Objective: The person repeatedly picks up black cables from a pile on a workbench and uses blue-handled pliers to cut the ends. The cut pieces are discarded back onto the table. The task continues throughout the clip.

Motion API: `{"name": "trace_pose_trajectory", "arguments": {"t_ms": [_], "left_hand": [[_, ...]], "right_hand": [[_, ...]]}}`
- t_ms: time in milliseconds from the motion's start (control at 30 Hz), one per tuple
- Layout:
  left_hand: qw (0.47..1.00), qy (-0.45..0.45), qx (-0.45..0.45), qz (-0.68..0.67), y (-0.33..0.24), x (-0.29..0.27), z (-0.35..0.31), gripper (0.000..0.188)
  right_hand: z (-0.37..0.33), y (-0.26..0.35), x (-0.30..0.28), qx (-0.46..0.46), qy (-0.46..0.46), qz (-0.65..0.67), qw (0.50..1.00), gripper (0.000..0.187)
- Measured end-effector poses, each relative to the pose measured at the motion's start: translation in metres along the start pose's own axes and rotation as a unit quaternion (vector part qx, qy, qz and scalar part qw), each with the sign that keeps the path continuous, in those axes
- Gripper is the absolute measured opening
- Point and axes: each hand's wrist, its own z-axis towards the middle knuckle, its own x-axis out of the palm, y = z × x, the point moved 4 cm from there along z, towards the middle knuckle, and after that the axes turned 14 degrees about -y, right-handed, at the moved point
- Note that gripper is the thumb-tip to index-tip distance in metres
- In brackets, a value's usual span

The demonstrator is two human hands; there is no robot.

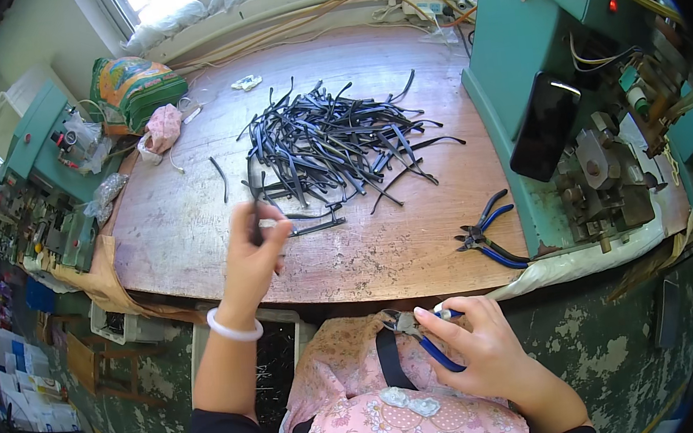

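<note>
A heap of dark glasses temples (320, 138) lies in the middle of the wooden table, and a single temple (220, 179) is apart to its left. Just in front of the heap my left hand (252, 249) is closed, a motion-blurred dark glasses temple (254, 184) between thumb and fingers. Down at my lap my right hand (480, 342) grips blue-handled cutting pliers (439, 351), jaws pointing left over my floral apron (422, 430). A second pair of blue-handled pliers (489, 233) rests spread on the table's right side.
A green machine (509, 70) with a black phone (543, 127) against it stands at the right. Another green machine (56, 147) is at the left, near a colourful bag (136, 91) and pink cloth (163, 128). Below the front edge, a box (276, 361) holds thin dark pieces.
</note>
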Motion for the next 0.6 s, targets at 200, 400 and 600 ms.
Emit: {"name": "trace_pose_trajectory", "arguments": {"t_ms": [200, 400, 600], "left_hand": [[0.757, 0.104, 0.433, 0.478, 0.060, 0.036, 0.020, 0.033], [0.820, 0.074, 0.418, 0.384, 0.031, 0.047, 0.005, 0.035], [0.978, 0.033, 0.166, 0.118, 0.014, 0.038, -0.011, 0.027]], "right_hand": [[-0.002, 0.003, 0.003, -0.009, 0.012, 0.002, 1.000, 0.062], [-0.005, -0.002, -0.001, 0.006, 0.016, 0.008, 1.000, 0.063], [-0.002, -0.006, 0.003, 0.035, -0.004, 0.055, 0.998, 0.063]]}}
